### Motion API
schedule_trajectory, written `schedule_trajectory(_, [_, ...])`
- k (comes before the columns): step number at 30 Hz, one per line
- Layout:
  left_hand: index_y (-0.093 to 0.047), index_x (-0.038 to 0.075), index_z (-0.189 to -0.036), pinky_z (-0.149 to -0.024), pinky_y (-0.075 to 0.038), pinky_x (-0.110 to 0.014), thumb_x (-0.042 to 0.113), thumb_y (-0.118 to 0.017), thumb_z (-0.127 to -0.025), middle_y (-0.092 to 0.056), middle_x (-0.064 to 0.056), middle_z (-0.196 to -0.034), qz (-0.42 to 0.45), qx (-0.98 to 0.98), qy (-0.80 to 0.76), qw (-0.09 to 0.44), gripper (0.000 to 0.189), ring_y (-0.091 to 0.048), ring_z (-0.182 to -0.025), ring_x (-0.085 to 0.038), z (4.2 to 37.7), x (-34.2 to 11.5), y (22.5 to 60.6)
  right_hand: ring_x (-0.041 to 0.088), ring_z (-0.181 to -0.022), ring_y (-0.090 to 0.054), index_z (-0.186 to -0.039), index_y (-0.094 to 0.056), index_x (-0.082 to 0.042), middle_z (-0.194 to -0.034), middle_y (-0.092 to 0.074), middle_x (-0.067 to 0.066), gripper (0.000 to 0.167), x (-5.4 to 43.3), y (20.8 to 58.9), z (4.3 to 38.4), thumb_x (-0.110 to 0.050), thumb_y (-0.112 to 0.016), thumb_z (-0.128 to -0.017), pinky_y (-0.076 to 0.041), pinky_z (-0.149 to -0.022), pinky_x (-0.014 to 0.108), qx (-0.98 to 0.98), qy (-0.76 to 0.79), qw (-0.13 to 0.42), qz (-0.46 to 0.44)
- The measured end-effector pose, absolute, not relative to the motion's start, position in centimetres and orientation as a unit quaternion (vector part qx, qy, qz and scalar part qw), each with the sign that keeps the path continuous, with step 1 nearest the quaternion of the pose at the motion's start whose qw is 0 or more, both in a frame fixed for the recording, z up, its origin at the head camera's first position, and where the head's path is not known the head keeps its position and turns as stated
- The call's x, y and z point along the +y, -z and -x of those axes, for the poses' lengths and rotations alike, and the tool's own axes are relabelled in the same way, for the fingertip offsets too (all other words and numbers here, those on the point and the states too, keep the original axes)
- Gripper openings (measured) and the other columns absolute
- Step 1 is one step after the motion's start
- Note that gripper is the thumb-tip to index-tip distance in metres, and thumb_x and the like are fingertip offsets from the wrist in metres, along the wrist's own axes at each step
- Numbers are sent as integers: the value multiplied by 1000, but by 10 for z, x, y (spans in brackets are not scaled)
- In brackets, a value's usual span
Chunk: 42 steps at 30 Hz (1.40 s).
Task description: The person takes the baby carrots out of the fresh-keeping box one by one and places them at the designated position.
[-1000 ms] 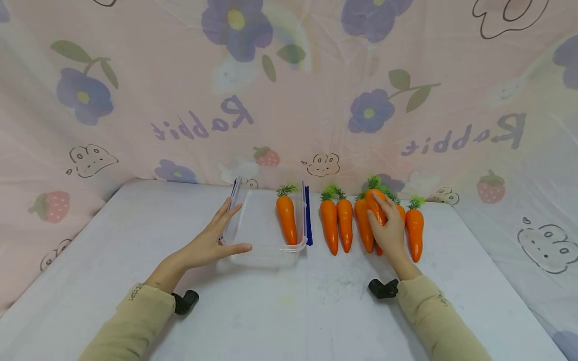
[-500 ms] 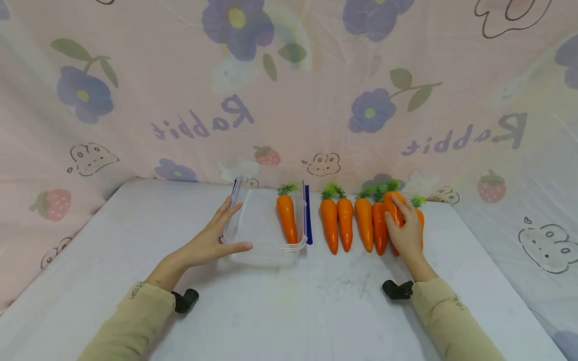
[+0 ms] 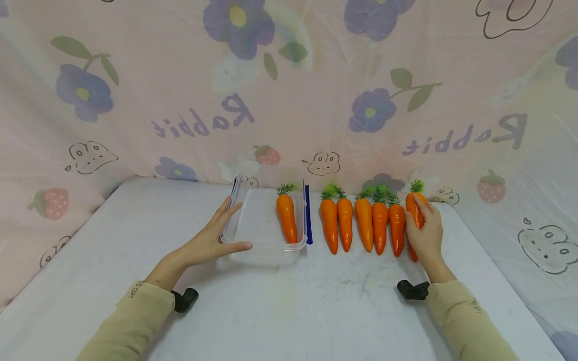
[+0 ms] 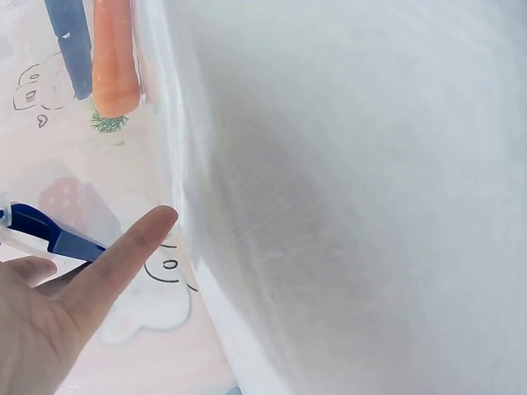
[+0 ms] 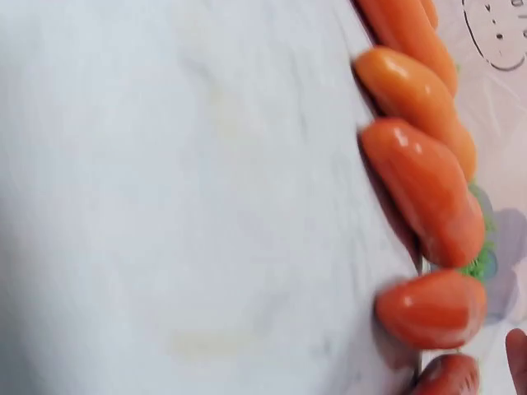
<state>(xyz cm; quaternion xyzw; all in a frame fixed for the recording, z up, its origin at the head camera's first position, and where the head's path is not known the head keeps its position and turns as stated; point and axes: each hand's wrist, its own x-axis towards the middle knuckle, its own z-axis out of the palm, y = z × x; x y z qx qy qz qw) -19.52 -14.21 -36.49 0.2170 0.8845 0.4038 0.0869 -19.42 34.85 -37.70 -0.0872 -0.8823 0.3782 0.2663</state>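
Observation:
In the head view, my right hand [image 3: 426,233] holds a carrot [image 3: 414,204] over the right end of a row. Beneath it another carrot's tip [image 3: 413,254] shows; the rest is hidden. My left hand [image 3: 203,245] has its fingers spread at the left side of a clear plastic container [image 3: 271,246], thumb along the near rim; firm contact cannot be told. One carrot [image 3: 286,218] lies inside the container, at its right side. The left wrist view shows the left hand [image 4: 62,329] by a blue latch [image 4: 53,234]. A right fingertip [image 5: 517,362] shows in the right wrist view.
Several carrots with green tops, among them a left-end carrot [image 3: 329,225] and one [image 3: 397,228] beside the right hand, lie in a row right of the container. A blue latch flap [image 3: 308,215] hangs off its right side. Patterned cloth [image 3: 289,100] stands behind the white table [image 3: 280,311].
My right hand has moved right along the row, carrying the carrot past others to the right end. The left hand and container have stayed in place.

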Motion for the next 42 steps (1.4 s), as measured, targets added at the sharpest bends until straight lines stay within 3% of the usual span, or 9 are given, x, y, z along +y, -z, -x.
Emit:
schedule_trajectory(7, [-10,20,-161,-112,-19,-76,50,-73,-86,16,-10,-168,-218,884,-404,88,103,-1,-152,-49,196,-143,366,46,-146,-31,-157,-28,-8,-158,-32,26,61,359,379,193,-12,-49,-100,-26,-120,59,-874,-382,271,132])
schedule_trajectory(14, [-9,22,-162,-112,-17,-76,51,-73,-86,18,-6,-168,-218,882,-408,92,103,3,-153,-47,196,-142,366,44,-135,-45,-157,-24,-10,-159,-35,18,62,369,383,193,-19,-49,-101,-40,-110,59,-859,-401,257,189])
schedule_trajectory(19, [-9,22,-162,-112,-17,-76,51,-73,-86,18,-7,-168,-219,882,-407,93,104,3,-153,-47,195,-141,365,45,-131,-43,-154,-28,-4,-151,-38,27,60,378,386,192,-15,-51,-100,-41,-106,54,-872,-372,251,195])
schedule_trajectory(22, [-10,22,-161,-113,-16,-76,51,-73,-85,17,-8,-168,-217,883,-405,91,103,2,-153,-47,194,-141,363,45,-125,-42,-153,-31,-2,-142,-38,32,59,382,388,192,-15,-52,-99,-41,-92,42,-880,-351,251,199])
schedule_trajectory(25, [-10,22,-161,-113,-16,-76,50,-74,-85,17,-8,-168,-215,884,-405,90,103,2,-153,-47,194,-141,363,46,-124,-40,-151,-34,1,-136,-38,35,58,387,390,193,-16,-52,-98,-36,-86,37,-878,-346,259,204])
schedule_trajectory(29, [-10,22,-161,-113,-16,-76,50,-74,-85,17,-8,-168,-216,884,-406,90,103,2,-153,-47,195,-141,363,48,-125,-39,-151,-31,4,-136,-39,37,58,392,392,195,-18,-49,-100,-38,-95,48,-877,-353,243,219])
schedule_trajectory(33, [-11,21,-161,-113,-16,-76,50,-74,-85,17,-8,-168,-216,884,-404,88,103,2,-153,-47,195,-142,364,49,-128,-38,-155,-20,4,-143,-35,39,61,395,392,198,-21,-40,-102,-36,-107,58,-877,-368,186,246])
schedule_trajectory(42, [-10,22,-161,-113,-17,-75,51,-73,-85,17,-7,-168,-217,886,-401,87,103,1,-153,-47,196,-142,364,51,-147,-21,-157,-5,3,-159,-17,34,66,402,390,203,-29,-26,-104,-19,-122,59,-893,-358,67,263])
